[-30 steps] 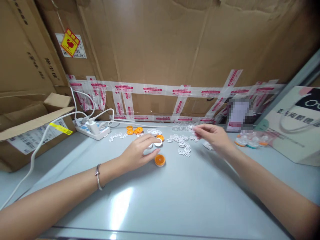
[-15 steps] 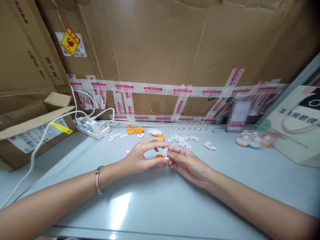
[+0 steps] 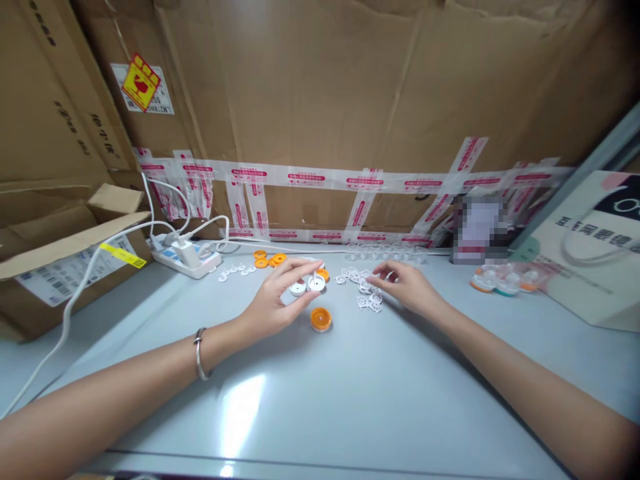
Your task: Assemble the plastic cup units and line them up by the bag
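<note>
My left hand (image 3: 280,297) has its index finger and thumb curved around a small white round part (image 3: 317,284), which has a raised rim and a dark centre spot. Another white round part (image 3: 297,289) lies just left of it, partly behind the fingers. My right hand (image 3: 400,285) reaches to a pile of small white openwork plastic pieces (image 3: 357,275), its fingertips pinched at the pile's right edge. Whatever lies between those fingertips is too small to make out. Below the left fingertips, an orange round cup (image 3: 321,319) with a pale base stands on the grey table (image 3: 350,393).
Orange rings (image 3: 278,259) and small white discs (image 3: 233,271) lie behind the left hand. Clear round parts (image 3: 385,253) line the back. A power strip (image 3: 193,261) and open carton (image 3: 65,267) stand left; orange-and-teal clear-topped pieces (image 3: 505,280) and a printed box (image 3: 585,253) stand right.
The hands have parted. My right hand has moved right and away to the white pile; my left has shifted slightly up and left. The orange cup is now uncovered.
</note>
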Motion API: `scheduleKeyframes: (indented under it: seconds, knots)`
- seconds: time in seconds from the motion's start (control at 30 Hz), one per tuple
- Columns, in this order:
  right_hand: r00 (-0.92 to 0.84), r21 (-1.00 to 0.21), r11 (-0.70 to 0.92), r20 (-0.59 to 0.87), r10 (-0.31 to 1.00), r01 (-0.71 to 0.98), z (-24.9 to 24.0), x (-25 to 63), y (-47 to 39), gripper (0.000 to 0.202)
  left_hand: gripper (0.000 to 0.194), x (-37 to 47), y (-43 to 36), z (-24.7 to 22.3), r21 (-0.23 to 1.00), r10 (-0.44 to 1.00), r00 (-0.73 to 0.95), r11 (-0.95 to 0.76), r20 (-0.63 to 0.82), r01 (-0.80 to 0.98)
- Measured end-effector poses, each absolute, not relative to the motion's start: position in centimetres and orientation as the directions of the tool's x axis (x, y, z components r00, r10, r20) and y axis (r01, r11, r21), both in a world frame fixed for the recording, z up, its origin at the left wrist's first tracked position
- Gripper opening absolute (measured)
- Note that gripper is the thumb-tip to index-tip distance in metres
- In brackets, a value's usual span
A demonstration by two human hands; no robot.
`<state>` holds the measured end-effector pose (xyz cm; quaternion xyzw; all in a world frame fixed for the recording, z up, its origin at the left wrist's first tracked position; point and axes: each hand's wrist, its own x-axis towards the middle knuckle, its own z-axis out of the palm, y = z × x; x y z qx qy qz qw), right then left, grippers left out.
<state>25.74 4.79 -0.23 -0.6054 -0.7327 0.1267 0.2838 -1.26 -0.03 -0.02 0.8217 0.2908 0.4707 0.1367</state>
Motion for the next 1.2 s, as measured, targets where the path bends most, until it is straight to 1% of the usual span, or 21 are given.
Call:
scheduleKeyframes:
  seconds: [0.1,0.27,0.33,0.43,0.47,0.53,0.6,0.63,0.7,0.83,0.93,1.07,1.2]
  knots:
    - [-0.121,-0.470,0.208,0.209,0.970,0.858,-1.2,25.7,5.2,0.028,0.043,-1.2,-0.1,-0.1,0.484,0.597,0.403,-0.801,0.694,0.352]
    - [-0.139,-0.491,0.186,0.130,0.982,0.851,-1.1,25.4,5.0,0.025,0.040,-1.0,-0.2,0.0,0.495,0.599,0.421,-0.800,0.681,0.339]
    - [-0.115,-0.491,0.167,0.134,0.984,0.855,-0.7,25.3,4.8,0.024,0.040,-1.0,-0.2,0.0,0.501,0.603,0.422,-0.798,0.677,0.334]
    - [-0.086,-0.529,0.184,0.206,0.975,0.828,-0.2,25.1,4.5,0.024,0.042,-1.0,-0.1,-0.1,0.522,0.614,0.419,-0.790,0.669,0.322]
    - [-0.083,-0.568,0.202,0.228,0.970,0.798,-0.2,24.9,4.3,0.025,0.043,-1.0,-0.1,-0.2,0.535,0.621,0.415,-0.784,0.665,0.316]
    - [-0.088,-0.702,0.229,0.231,0.969,0.674,-0.3,24.2,3.9,0.029,0.042,-0.9,-0.1,-0.4,0.567,0.643,0.390,-0.766,0.659,0.304]
    - [-0.110,-0.856,0.203,0.171,0.979,0.476,-0.5,23.1,3.3,0.034,0.035,-0.8,-0.1,-0.5,0.585,0.654,0.364,-0.756,0.663,0.292]
    - [-0.131,-0.911,0.172,0.132,0.983,0.374,-0.6,22.5,2.9,0.036,0.033,-0.7,-0.2,-0.5,0.583,0.652,0.366,-0.758,0.664,0.292]
    - [-0.182,-0.968,0.115,0.075,0.981,0.223,-0.7,21.2,1.9,0.036,0.030,-0.5,-0.4,-0.6,0.551,0.628,0.400,-0.778,0.667,0.302]
    - [-0.301,-0.995,0.084,0.067,0.951,0.045,-0.3,19.1,-0.1,0.032,0.030,0.0,-1.0,-0.8,0.455,0.540,0.491,-0.841,0.683,0.292]
    - [-0.353,-0.999,0.025,0.034,0.935,-0.030,0.1,18.6,-1.0,0.028,0.031,0.2,-1.2,-1.0,0.416,0.500,0.510,-0.866,0.700,0.278]
    - [-0.363,-0.996,-0.050,-0.021,0.931,-0.070,0.3,18.7,-1.1,0.025,0.033,0.1,-1.2,-1.0,0.418,0.522,0.493,-0.853,0.696,0.312]
    - [-0.384,-0.989,-0.089,-0.037,0.923,-0.120,0.4,18.9,-0.9,0.025,0.034,-0.1,-0.9,-1.0,0.432,0.555,0.479,-0.831,0.679,0.351]
